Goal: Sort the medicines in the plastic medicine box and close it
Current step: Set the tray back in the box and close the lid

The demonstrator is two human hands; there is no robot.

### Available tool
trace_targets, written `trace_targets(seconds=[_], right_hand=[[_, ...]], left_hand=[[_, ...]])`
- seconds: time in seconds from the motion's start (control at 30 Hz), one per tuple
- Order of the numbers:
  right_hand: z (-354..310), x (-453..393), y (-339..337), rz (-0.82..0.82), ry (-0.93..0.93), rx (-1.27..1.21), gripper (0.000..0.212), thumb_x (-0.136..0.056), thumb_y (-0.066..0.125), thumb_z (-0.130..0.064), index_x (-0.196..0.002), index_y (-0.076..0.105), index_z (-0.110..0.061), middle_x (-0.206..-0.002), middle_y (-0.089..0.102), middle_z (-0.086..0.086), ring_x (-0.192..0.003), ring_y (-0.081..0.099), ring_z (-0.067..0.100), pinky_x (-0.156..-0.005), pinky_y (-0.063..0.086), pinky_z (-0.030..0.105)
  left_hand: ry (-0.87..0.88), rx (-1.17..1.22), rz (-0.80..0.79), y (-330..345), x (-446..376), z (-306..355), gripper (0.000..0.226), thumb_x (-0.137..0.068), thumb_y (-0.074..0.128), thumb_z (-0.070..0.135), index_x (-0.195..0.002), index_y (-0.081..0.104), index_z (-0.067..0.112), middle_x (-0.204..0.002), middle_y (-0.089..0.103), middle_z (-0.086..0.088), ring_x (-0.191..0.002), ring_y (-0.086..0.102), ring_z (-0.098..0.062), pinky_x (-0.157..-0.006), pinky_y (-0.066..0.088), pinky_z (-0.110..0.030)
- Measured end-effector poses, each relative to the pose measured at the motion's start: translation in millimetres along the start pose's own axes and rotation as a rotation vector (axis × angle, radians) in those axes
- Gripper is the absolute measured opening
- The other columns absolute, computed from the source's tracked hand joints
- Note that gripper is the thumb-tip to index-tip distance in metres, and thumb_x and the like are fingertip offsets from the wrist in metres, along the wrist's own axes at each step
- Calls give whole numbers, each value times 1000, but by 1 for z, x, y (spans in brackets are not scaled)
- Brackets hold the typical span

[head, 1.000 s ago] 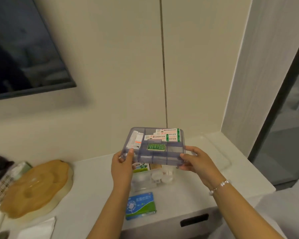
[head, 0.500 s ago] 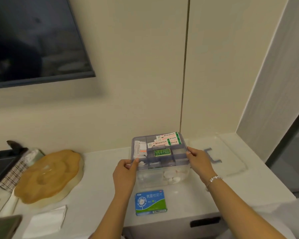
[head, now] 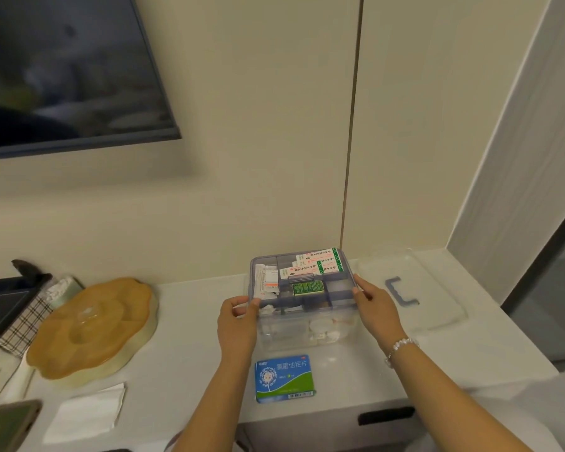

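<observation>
Head view of a white desk (head: pixel 183 347) set against a cream wall. The clear plastic medicine box (head: pixel 302 324) stands on the desk near the wall, and a divided tray (head: pixel 299 282) sits in its top opening. The left hand (head: pixel 238 324) grips the tray's near-left corner, thumb over the rim and fingers curled against the side wall; the right hand (head: pixel 377 309) holds the tray's right edge, fingertips hooked over the rim and a beaded bracelet (head: pixel 402 347) on the wrist. The tray's compartments hold white cartons with green end bands (head: pixel 320 264) at the back, a small green-labelled packet (head: pixel 308 287) in the middle, and white-and-orange sachets (head: pixel 268 282) on the left. Through the box's clear wall, round white containers (head: pixel 323 329) show in the lower section. A blue-and-green medicine carton (head: pixel 285 378) lies flat on the desk just in front of the box, apart from both hands. The transparent lid (head: pixel 415 288), with its blue-grey handle facing up, lies on the desk to the right of the box. To the left are a tan lobed dish (head: pixel 92 327), a folded white tissue (head: pixel 85 412) and a checked tissue holder (head: pixel 26 318). A dark screen (head: pixel 62 70) hangs on the wall above.
</observation>
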State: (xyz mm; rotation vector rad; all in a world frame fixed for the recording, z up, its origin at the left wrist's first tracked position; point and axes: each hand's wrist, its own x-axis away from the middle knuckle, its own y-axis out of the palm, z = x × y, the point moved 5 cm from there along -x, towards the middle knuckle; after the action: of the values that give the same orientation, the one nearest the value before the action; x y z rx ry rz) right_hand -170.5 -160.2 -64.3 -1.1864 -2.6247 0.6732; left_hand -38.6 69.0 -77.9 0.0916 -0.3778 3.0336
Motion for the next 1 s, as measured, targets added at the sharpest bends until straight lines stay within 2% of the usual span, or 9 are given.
trace_targets(seconds=[0.03, 0.1, 0.2, 0.33, 0.5, 0.63, 0.8, 0.87, 1.0], right_hand=[[0, 0, 0, -16, -1, 16, 38, -96, 38, -16, -131, 50, -21, -105, 68, 13, -95, 63, 29, -79, 53, 33], [-1, 1, 1, -64, -15, 52, 38, -97, 36, -20, -133, 47, -22, -115, 65, 10, -94, 60, 22, -79, 47, 25], [0, 7, -6, -61, -12, 23, 37, -97, 36, -22, -130, 51, -18, -122, 62, 7, -92, 50, 11, -79, 40, 18], [6, 20, -23, 24, -28, 13, 33, -95, 43, -22, -124, 57, -12, -119, 63, 7, -91, 49, 9, -77, 39, 18], [26, 31, -53, 63, -6, -35, 25, -93, 47, -27, -110, 62, -18, -101, 62, -2, -88, 54, 11, -78, 41, 23], [50, 34, -77, 73, 18, 15, 13, -90, 52, -30, -88, 64, -25, -82, 63, -4, -71, 55, 3, -60, 38, 14], [84, 26, -101, 67, 79, 108, 12, -89, 54, -31, -83, 64, -27, -85, 65, -4, -71, 53, -1, -59, 35, 9], [96, 21, -104, 41, 86, 143, 13, -89, 55, -29, -86, 67, -24, -93, 67, -2, -75, 55, 1, -65, 39, 12], [116, 10, -102, -50, 95, 276, 22, -88, 56, -29, -103, 69, -21, -116, 63, 1, -110, 51, 22, -97, 39, 30]], left_hand=[[3, -6, 2, 0, 1, 1, 17, -85, 61, 28, -97, 53, 19, -86, 58, 6, -77, 54, -9, -60, 43, -19], [25, -32, 15, -1, 4, 3, 18, -86, 61, 27, -99, 54, 17, -96, 61, -2, -82, 55, -13, -65, 45, -24], [73, -105, 90, -1, 15, 10, 27, -84, 64, 28, -107, 58, 15, -112, 59, -9, -102, 53, -22, -88, 48, -39], [201, -97, 92, 12, 42, 35, 18, -82, 66, 25, -99, 60, 20, -107, 60, -4, -105, 55, -25, -92, 47, -47], [338, 7, -68, 54, 83, 61, 11, -84, 63, 16, -88, 57, 24, -90, 56, 8, -89, 56, -15, -84, 47, -31], [232, -5, -302, 107, 109, 58, 4, -89, 56, 22, -92, 55, 25, -93, 61, 3, -85, 57, -10, -71, 43, -13], [179, -35, -387, 156, 128, 51, 3, -89, 55, 20, -89, 56, 23, -94, 60, 1, -80, 57, -6, -66, 41, -9], [224, -71, -373, 169, 131, 49, 5, -89, 55, 20, -89, 57, 24, -92, 57, 4, -77, 55, -2, -65, 40, -5], [259, -111, -483, 200, 137, 36, 12, -90, 54, 21, -99, 62, 20, -97, 64, 4, -81, 56, -1, -70, 41, -6]])
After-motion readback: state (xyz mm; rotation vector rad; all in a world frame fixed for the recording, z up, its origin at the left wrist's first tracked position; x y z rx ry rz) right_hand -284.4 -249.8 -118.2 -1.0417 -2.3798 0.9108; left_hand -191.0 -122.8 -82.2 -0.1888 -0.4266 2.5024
